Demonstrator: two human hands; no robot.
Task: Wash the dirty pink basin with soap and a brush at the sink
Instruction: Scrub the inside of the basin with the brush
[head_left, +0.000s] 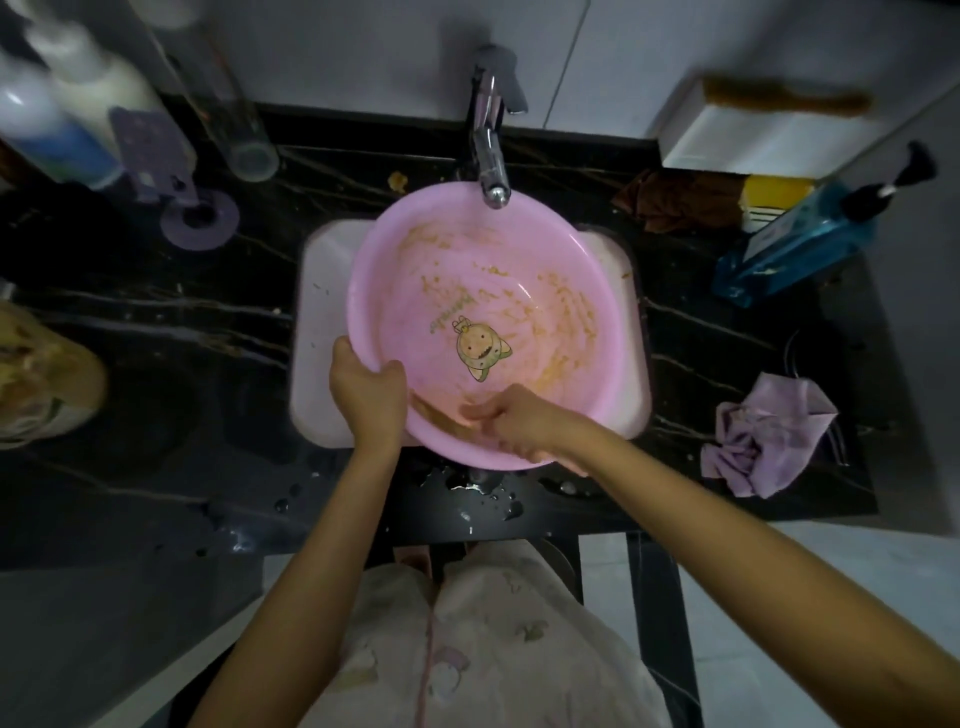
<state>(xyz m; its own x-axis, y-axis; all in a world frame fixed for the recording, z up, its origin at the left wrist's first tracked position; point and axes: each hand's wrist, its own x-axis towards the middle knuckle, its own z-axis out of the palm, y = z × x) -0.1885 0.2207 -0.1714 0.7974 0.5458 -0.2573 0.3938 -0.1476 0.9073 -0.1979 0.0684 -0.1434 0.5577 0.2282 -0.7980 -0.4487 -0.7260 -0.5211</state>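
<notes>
The pink basin sits tilted over the white sink, under the chrome tap. Yellowish-brown smears streak its inside, around a cartoon print on the bottom. My left hand grips the basin's near-left rim, thumb inside. Inside the basin's near wall my right hand grips a brush; its brownish head lies against the wall between my two hands. A blue soap pump bottle lies tipped on the counter at the right.
The black marble counter holds bottles at the back left, a brown cloth, a yellow sponge and a crumpled lilac cloth at the right. Water drops lie on the counter's front edge.
</notes>
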